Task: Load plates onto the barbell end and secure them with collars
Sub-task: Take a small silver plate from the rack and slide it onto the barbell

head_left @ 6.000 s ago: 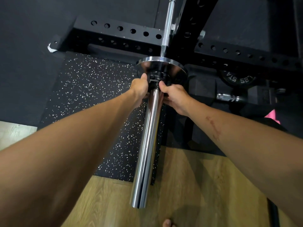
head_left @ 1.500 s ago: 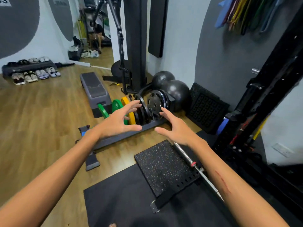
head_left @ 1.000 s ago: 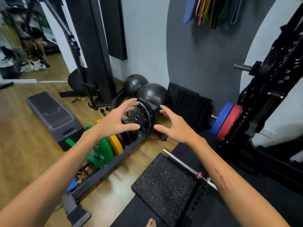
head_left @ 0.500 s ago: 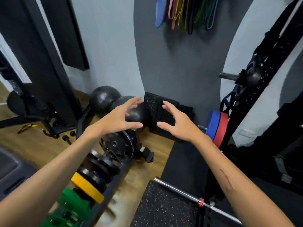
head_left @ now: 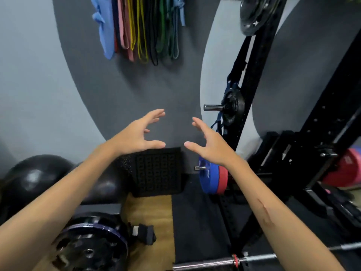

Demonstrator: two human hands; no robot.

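Note:
My left hand [head_left: 137,134] and my right hand [head_left: 210,144] are held out in mid-air, palms facing each other, fingers spread, holding nothing. A blue plate [head_left: 208,178] and a red plate [head_left: 222,181] sit on a low peg of the black rack, just below my right hand. A small black plate [head_left: 233,108] hangs on a higher peg to the right. A black plate with holes [head_left: 89,247] stands at the lower left under my left forearm. A chrome barbell [head_left: 207,264] lies along the bottom edge.
The black rack upright [head_left: 254,75] rises at right with a chrome plate [head_left: 254,14] at its top. Black balls [head_left: 33,178] and a black perforated mat [head_left: 158,171] lean at the grey wall. Coloured resistance bands [head_left: 144,28] hang above. Another red plate [head_left: 345,169] shows at far right.
The view has swung right and upward from the floor plate rack to the wall and power rack. Both hands stay open and raised; earlier they gripped the barbell sleeve.

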